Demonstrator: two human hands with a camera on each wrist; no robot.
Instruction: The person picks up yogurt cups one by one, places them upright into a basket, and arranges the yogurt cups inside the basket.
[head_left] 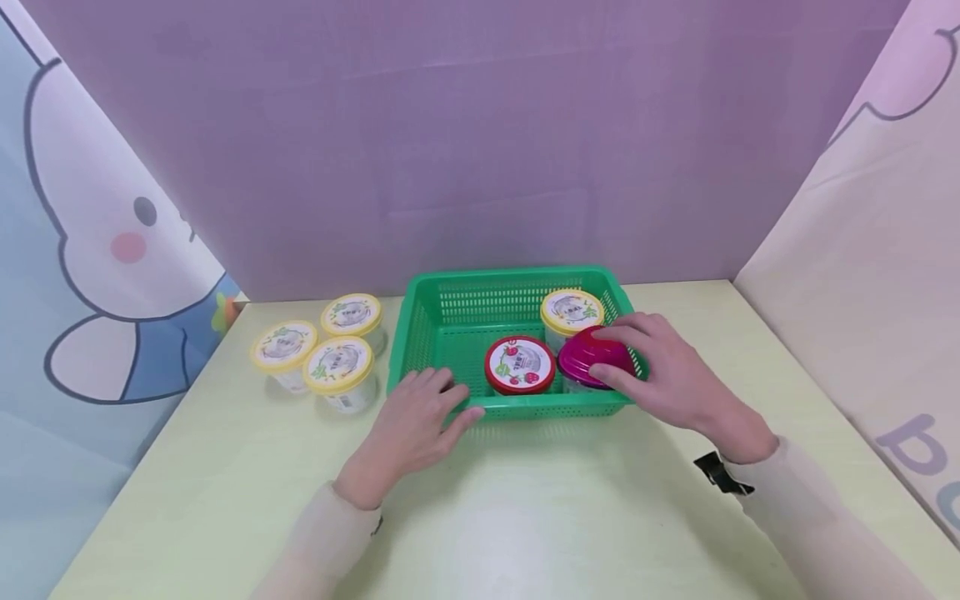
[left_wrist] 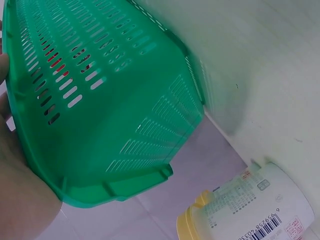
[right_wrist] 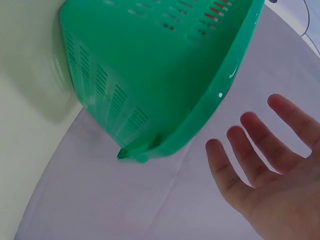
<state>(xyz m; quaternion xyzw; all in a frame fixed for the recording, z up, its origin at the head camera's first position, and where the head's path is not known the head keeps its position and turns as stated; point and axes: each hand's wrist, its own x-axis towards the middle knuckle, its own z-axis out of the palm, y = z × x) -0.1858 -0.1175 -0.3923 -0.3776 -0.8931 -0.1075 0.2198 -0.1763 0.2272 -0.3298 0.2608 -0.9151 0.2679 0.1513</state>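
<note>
My left hand [head_left: 420,421] grips the front left rim of a green plastic basket [head_left: 465,342], fingers over the edge. Inside the basket, at its front right, is a cup with a domed magenta lid [head_left: 581,354]. Over that lid is my right hand [head_left: 663,375], thumb and forefinger spread across it. The right wrist view shows the right hand's fingers [right_wrist: 255,155] apart and loosely extended beside the rim. A red-lidded cup [head_left: 519,365] with a fruit print sits left of the magenta lid. Behind them stands a yellow-lidded cup [head_left: 572,312].
Left of the basket stand three yellow-lidded cups: a back one [head_left: 352,315], a left one [head_left: 283,346] and a front one [head_left: 339,367]. The pale table [head_left: 525,508] meets a purple backdrop [head_left: 487,150] behind the basket. Printed cloths hang at both sides.
</note>
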